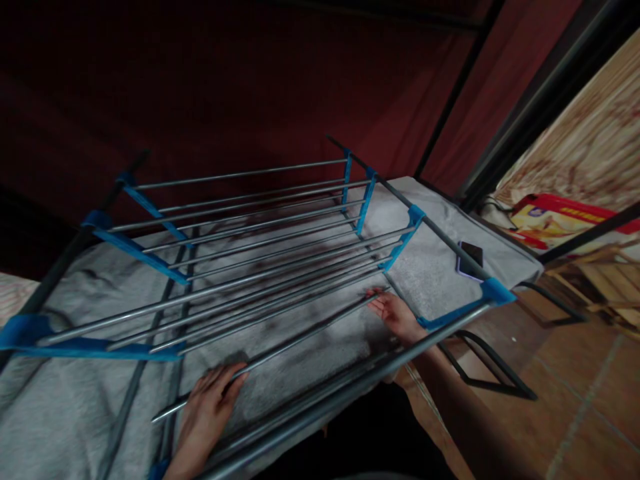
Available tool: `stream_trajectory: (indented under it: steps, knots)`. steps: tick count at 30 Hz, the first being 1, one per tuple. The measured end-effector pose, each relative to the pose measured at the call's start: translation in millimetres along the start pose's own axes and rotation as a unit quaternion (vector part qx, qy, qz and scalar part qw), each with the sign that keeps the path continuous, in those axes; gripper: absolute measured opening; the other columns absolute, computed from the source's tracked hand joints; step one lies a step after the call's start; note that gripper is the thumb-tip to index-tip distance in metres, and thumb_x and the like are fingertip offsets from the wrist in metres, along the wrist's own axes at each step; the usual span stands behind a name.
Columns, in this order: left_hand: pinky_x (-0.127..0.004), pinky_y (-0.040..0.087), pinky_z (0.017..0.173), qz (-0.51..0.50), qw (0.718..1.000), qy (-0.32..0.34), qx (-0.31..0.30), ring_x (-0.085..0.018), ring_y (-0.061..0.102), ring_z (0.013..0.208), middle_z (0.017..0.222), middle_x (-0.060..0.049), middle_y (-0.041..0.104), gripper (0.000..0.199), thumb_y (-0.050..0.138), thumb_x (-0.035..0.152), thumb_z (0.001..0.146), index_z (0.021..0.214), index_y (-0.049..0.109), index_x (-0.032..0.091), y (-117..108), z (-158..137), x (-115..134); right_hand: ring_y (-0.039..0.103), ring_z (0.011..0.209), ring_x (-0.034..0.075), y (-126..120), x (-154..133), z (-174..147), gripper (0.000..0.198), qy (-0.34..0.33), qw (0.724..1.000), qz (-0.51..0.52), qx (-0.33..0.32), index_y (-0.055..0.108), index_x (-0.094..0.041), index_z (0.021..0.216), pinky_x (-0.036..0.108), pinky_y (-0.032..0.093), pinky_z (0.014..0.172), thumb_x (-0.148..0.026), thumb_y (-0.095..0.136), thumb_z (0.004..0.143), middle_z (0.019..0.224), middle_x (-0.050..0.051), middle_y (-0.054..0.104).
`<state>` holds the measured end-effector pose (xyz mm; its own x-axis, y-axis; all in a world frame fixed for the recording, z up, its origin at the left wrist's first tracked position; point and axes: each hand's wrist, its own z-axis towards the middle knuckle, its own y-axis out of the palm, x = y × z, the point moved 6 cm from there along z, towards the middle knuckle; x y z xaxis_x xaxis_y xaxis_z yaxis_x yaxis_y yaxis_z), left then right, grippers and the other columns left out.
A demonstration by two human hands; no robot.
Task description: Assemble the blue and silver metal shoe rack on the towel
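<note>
In the head view, your left hand (213, 403) is wrapped around a loose-looking metal rod (305, 335) close to its near left end, while your right hand (393, 313) is palm-up at its far right end, fingers partly curled; whether they close on it cannot be told. The rod lies slantwise inside the near part of a blue-bracketed rack (350, 393), above grey cloth (75, 413), with a phone (474, 253) on the right.

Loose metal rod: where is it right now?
In the head view, the loose metal rod is left of lower centre, slanting past the left hand to the right hand, between the mounted bars and the near rail of the drying rack.
</note>
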<state>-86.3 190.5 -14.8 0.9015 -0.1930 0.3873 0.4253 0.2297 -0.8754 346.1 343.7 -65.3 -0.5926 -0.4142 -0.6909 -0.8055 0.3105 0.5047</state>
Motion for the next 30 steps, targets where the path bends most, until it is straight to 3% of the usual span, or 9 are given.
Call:
stream_trajectory:
  steps: [3, 6, 13, 22, 30]
  knots:
    - [-0.039, 0.055, 0.081, 0.008, 1.0, -0.012, -0.002, -0.024, 0.071, 0.092, 0.1, -0.004, 0.077, 0.038, 0.047, 0.054, 0.094, 0.106, 0.07, 0.026, 0.3, -1.5, -2.1, 0.072, 0.081, 0.016, -2.6, -5.2, 4.0, 0.006, -0.046, 0.999, 0.02, 0.019, 0.067, -0.022, 0.083, 0.027, 0.061, 0.074, -0.018, 0.069, 0.079, 0.087, 0.002, 0.076]
    - [-0.041, 0.053, 0.083, 0.033, 0.997, -0.064, -0.006, -0.026, 0.071, 0.094, 0.101, -0.006, 0.075, 0.039, 0.044, 0.052, 0.094, 0.106, 0.068, 0.024, -0.8, -3.6, -8.8, 0.071, 0.074, 0.016, -9.9, -11.9, 8.6, 0.007, -0.084, 0.995, 0.034, 0.042, 0.066, -0.021, 0.08, 0.026, 0.06, 0.069, -0.021, 0.073, 0.078, 0.081, 0.002, 0.075]
    - [-0.045, 0.049, 0.088, 0.06, 0.988, -0.143, -0.027, -0.029, 0.069, 0.095, 0.098, -0.007, 0.075, 0.038, 0.041, 0.05, 0.091, 0.102, 0.065, 0.022, -1.6, -3.6, -16.9, 0.068, 0.064, 0.013, -19.8, -13.6, 14.3, 0.005, -0.102, 0.993, 0.032, 0.051, 0.064, -0.02, 0.079, 0.023, 0.06, 0.063, -0.019, 0.069, 0.078, 0.075, 0.001, 0.073]
    - [-0.042, 0.045, 0.087, 0.069, 0.994, -0.085, 0.024, -0.028, 0.067, 0.098, 0.099, -0.006, 0.073, 0.041, 0.04, 0.055, 0.094, 0.101, 0.065, 0.024, -11.4, -6.1, -5.8, 0.072, 0.074, 0.016, -17.2, -10.7, 13.7, 0.007, -0.092, 0.995, 0.028, 0.021, 0.063, -0.019, 0.08, 0.024, 0.062, 0.068, -0.021, 0.07, 0.08, 0.08, 0.004, 0.074]
    - [-0.043, 0.045, 0.089, 0.069, 0.996, -0.062, 0.004, -0.028, 0.066, 0.1, 0.104, -0.006, 0.074, 0.043, 0.039, 0.054, 0.096, 0.108, 0.068, 0.024, -7.5, -2.4, -1.1, 0.073, 0.075, 0.016, -15.8, -10.4, 14.7, 0.009, -0.055, 0.997, 0.045, 0.016, 0.063, -0.021, 0.08, 0.026, 0.063, 0.071, -0.018, 0.058, 0.087, 0.077, 0.004, 0.074]
